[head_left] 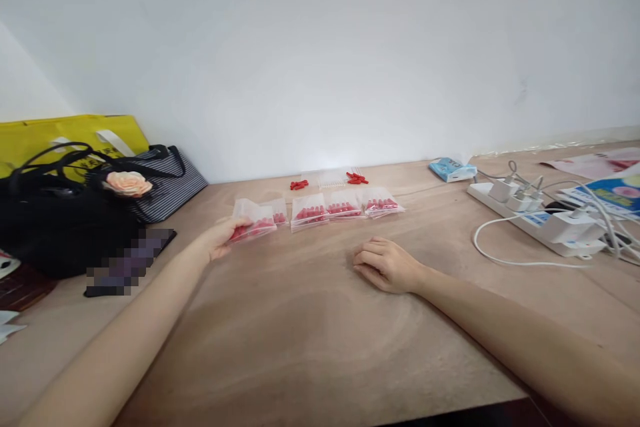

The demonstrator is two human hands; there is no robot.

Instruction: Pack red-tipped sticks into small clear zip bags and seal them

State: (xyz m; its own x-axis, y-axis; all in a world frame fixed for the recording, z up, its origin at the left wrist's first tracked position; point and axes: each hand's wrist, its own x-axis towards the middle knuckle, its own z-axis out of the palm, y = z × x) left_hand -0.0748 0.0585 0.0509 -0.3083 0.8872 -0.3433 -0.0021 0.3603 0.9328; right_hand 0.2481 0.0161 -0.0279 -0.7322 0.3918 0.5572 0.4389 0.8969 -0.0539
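Spanning a light brown wooden tabletop (300, 347) against a white wall, the left hand (223, 237) pinches a small clear bag of red pieces (253, 221); the right hand (387, 265) rests loosely curled, empty, near a white power strip (540, 220) at right.

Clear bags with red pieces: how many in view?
5. One in the left hand: bag. One just behind it. Three in a row rightward on the table. None seem hidden.

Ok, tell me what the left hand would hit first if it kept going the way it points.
Probably the next small bag of red pieces, just beyond the bag that the left hand holds. Depth is unclear.
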